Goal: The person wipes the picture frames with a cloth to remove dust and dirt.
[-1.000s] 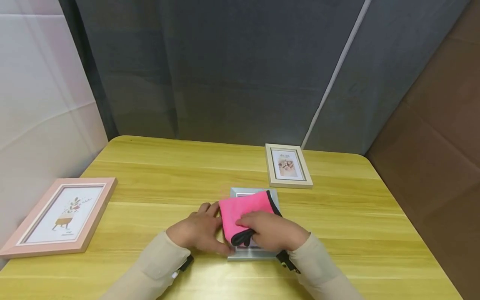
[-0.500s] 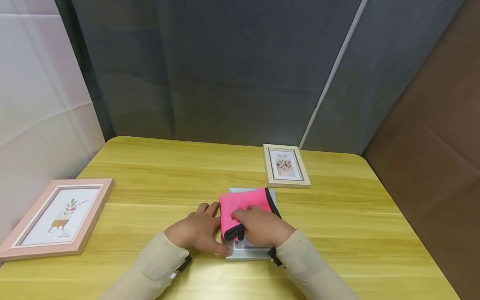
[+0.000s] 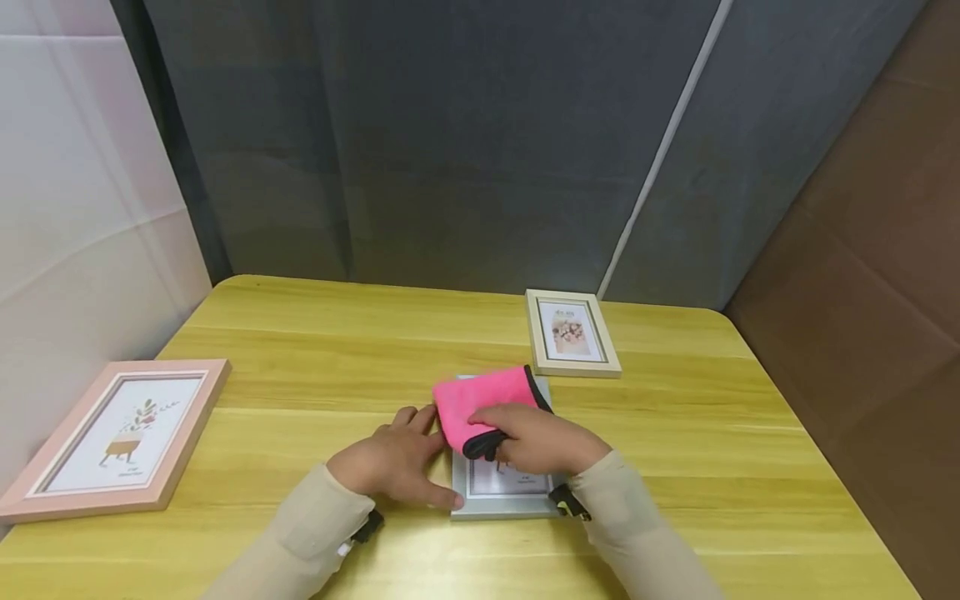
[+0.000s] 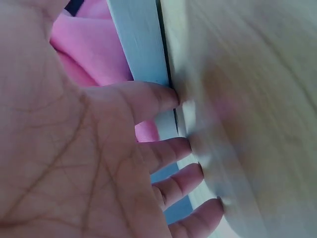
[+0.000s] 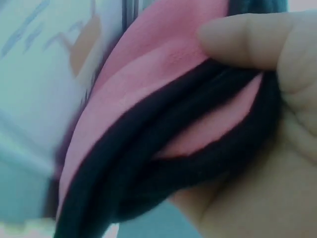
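Note:
A silver-grey picture frame point(image 3: 504, 508) lies flat on the table. Over its far part is a folded pink cloth point(image 3: 480, 404) with black edging; the near part of the printed picture shows below it. My right hand point(image 3: 551, 440) pinches the cloth, thumb point(image 5: 242, 42) on top of the folds and fingers hidden beneath. At the frame's left side my left hand point(image 3: 393, 458) rests with fingers extended, its thumb at the near left corner. In the left wrist view, fingertips point(image 4: 208, 215) reach down to the tabletop beside the frame's edge point(image 4: 141, 44).
A larger pink picture frame point(image 3: 161, 483) with a plant print lies at the table's left edge. Toward the back stands out a cream picture frame point(image 3: 581, 367), lying flat with a flower print. Dark grey cloth point(image 3: 480, 150) hangs behind the wooden table point(image 3: 712, 467).
My right hand has slid the cloth away from me across the silver-grey frame, uncovering more of the near part of its picture. The left hand has stayed in place.

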### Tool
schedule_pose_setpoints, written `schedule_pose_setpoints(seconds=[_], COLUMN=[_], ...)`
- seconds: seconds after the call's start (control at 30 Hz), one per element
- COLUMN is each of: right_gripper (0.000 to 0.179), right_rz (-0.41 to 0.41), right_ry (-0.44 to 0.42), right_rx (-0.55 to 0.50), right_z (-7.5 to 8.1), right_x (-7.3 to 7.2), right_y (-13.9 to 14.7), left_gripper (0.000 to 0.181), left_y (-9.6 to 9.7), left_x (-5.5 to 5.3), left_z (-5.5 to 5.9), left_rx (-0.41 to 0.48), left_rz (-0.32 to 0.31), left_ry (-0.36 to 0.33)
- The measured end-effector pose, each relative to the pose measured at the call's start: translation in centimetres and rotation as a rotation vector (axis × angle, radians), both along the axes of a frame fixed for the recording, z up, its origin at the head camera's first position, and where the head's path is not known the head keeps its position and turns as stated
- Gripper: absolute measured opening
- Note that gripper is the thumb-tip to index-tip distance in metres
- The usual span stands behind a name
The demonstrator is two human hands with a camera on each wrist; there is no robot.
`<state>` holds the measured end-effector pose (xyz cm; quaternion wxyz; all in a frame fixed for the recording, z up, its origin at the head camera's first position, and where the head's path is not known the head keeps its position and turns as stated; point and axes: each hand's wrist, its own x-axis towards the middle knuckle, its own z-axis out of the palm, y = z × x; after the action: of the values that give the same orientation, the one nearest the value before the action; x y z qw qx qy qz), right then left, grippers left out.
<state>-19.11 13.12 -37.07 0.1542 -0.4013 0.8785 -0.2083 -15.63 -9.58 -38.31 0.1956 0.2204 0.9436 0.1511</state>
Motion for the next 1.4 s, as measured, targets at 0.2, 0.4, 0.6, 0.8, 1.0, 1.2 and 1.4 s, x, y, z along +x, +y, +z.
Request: schedule_pose_setpoints(seconds=[0.2,0.4,0.6,0.8,1.0,1.2,1.4], right_gripper=[0.045,0.052,0.060,0.066,0.054,0.041,0.057], right_rz=[0.030,0.090,0.093,0.035,-0.087,-0.187,0.025], right_ry=[0.068,0.156,0.269,0.313,0.213,0.219,0.245], right_rx=[-0.045,0.117,0.172,0.192,0.257,0.351,0.228], right_z=[0.4,0.4,-0.5,-1.2,-0.1,0.8,0.2], right_x=[2.7,6.5,8.0,7.9,7.4,7.1,7.7], right_y=[2.4,1.8,0.3,0.0,1.3,2.2,1.0], left_gripper=[0.068,0.037,0.047,0.046,0.049,0.052,0.054], left_y=[-1.7,-1.9,0.3,0.4,-0.1,0.0,0.3], left_x=[-1.4,-3.5,-4.4,-5.1,-5.3,-5.3,-5.3], left_z=[0.3,0.0,-1.0,-1.6,-1.6,-1.5,-1.8], left_rx=[0.081,0.221,0.174,0.117,0.134,0.140,0.139], left_rz=[-0.066,0.023,0.180,0.228,0.252,0.257,0.272], left_ry=[-0.065,0.032,0.101,0.123,0.085,0.086,0.093])
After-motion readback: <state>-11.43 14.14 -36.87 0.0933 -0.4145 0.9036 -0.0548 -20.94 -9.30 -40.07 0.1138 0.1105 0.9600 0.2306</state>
